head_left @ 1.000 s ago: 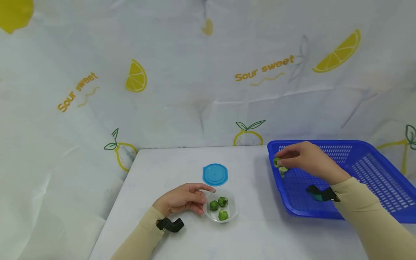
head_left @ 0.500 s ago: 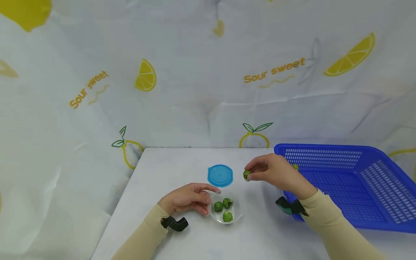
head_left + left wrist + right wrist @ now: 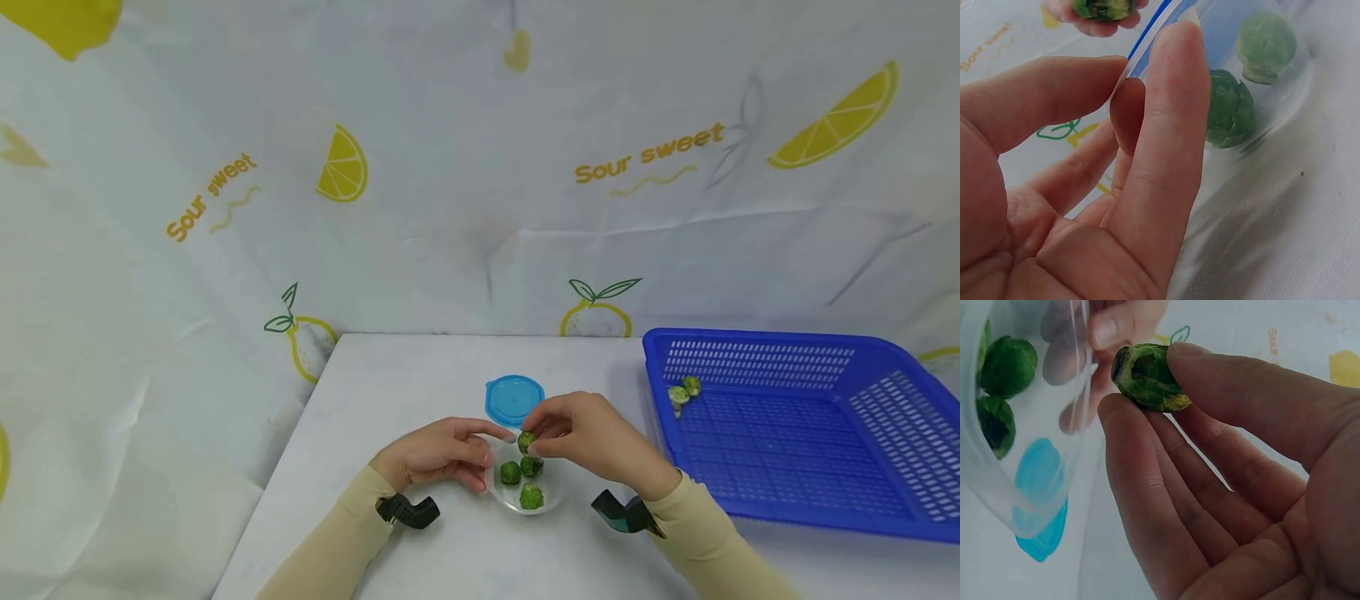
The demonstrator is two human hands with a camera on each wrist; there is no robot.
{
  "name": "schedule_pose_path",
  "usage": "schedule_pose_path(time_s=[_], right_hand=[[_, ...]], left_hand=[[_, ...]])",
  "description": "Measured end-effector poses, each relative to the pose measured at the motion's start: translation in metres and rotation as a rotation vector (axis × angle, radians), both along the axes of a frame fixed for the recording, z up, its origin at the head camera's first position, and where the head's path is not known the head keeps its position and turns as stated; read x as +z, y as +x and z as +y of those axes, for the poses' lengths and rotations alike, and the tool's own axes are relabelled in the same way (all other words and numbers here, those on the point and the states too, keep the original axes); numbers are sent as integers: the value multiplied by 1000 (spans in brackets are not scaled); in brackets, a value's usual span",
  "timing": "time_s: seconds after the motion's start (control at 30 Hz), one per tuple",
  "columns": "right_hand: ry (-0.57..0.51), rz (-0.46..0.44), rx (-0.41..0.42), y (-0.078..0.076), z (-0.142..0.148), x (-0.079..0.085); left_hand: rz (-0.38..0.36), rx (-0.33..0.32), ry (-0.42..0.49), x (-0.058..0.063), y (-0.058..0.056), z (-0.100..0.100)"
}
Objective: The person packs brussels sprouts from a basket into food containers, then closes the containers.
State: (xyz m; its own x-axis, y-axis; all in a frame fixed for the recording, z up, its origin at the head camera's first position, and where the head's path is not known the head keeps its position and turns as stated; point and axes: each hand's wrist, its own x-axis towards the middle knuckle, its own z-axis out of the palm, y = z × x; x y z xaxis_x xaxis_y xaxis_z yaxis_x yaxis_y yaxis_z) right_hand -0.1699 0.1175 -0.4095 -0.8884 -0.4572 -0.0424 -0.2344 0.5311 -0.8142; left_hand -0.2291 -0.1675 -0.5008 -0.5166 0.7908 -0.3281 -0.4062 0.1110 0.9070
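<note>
A clear plastic container point(image 3: 551, 487) stands on the white table with three green Brussels sprouts in it, one of them a whole sprout point(image 3: 510, 473). My left hand point(image 3: 438, 454) pinches the container's left rim between thumb and fingers, as the left wrist view shows. Above the container's far side, my right hand point(image 3: 600, 442) holds another Brussels sprout point(image 3: 1150, 378) between thumb and fingertips. That sprout is apart from those inside.
A round blue lid point(image 3: 514, 400) lies flat just behind the container. At the right stands a blue perforated basket point(image 3: 787, 450), with a few Brussels sprouts point(image 3: 691, 386) in its left corner. A lemon-printed sheet point(image 3: 450, 167) hangs behind the table.
My right hand has carried a Brussels sprout from the blue basket leftward to above the container. The left hand has stayed at the rim; the head view has shifted slightly.
</note>
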Motion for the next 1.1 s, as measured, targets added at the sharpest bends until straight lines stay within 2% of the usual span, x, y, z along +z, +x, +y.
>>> schedule_pose_path(time_s=[0.2, 0.47, 0.73, 1.1], right_hand=[[-14, -23, 43, 7, -10, -11], [-18, -42, 85, 11, -17, -18], [-37, -84, 105, 12, -23, -21], [11, -69, 108, 14, -29, -26]], left_hand=[[-1, -9, 12, 1, -1, 2], [7, -9, 6, 1, 0, 1], [4, -6, 10, 2, 0, -1], [16, -12, 5, 1, 0, -2]])
